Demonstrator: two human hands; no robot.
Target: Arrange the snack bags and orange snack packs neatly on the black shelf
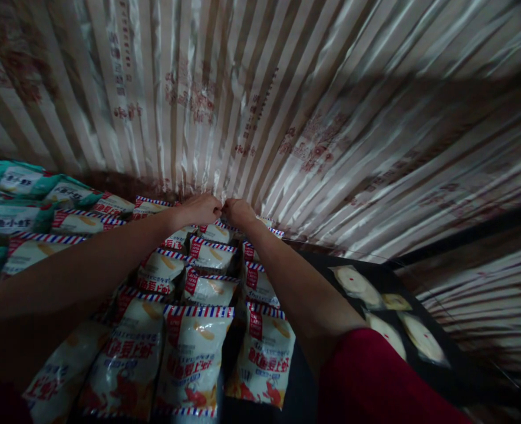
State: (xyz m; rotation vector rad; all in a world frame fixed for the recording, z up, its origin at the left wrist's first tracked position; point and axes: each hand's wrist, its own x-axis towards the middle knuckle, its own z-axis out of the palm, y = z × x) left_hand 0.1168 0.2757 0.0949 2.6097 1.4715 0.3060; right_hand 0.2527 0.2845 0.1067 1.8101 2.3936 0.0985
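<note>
My left hand [203, 209] and my right hand [238, 212] meet at the far end of the rows of snack bags, close to the striped curtain. Both have their fingers closed in a pinch, with the fingertips almost touching. What they pinch is too dark and small to make out. Just below them stands a white snack bag [216, 233] with a red label and a red-and-blue striped top edge. More bags of this kind, such as the front one [193, 359], stand in rows between and under my forearms.
Green snack bags [18, 217] fill the left side. On the dark table [320, 262] at right lie several flat round items in clear wrap [358, 285] and a small yellowish packet [396, 302]. A pleated, printed curtain [260, 106] hangs behind everything.
</note>
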